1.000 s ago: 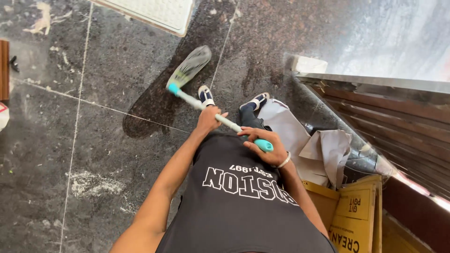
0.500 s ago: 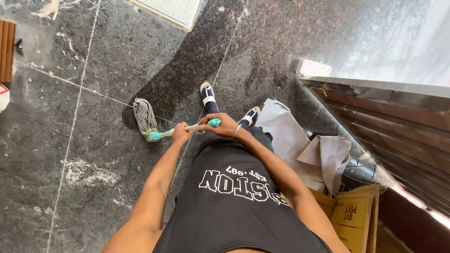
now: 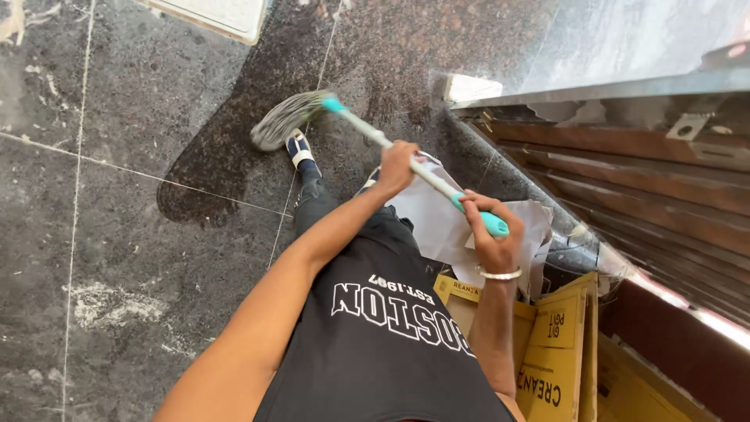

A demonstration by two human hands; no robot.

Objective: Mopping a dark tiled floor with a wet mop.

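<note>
The right hand point(image 3: 486, 234) is clamped on the teal end of the mop point(image 3: 406, 160); the left hand point(image 3: 397, 166) is wrapped around mid-handle. Farther out, the mop head point(image 3: 283, 121) sits on the floor point(image 3: 141, 117) at a dark wet patch point(image 3: 226, 164); surrounding tiles look dry, so most seems left.

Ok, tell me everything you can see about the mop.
The mop has a thin whitish handle with turquoise fittings at both ends and a grey string head, blurred, on the dark stone floor beside a shoe. It slants from upper left down to lower right. The left hand grips mid-handle; the right hand wraps the turquoise end grip.
</note>
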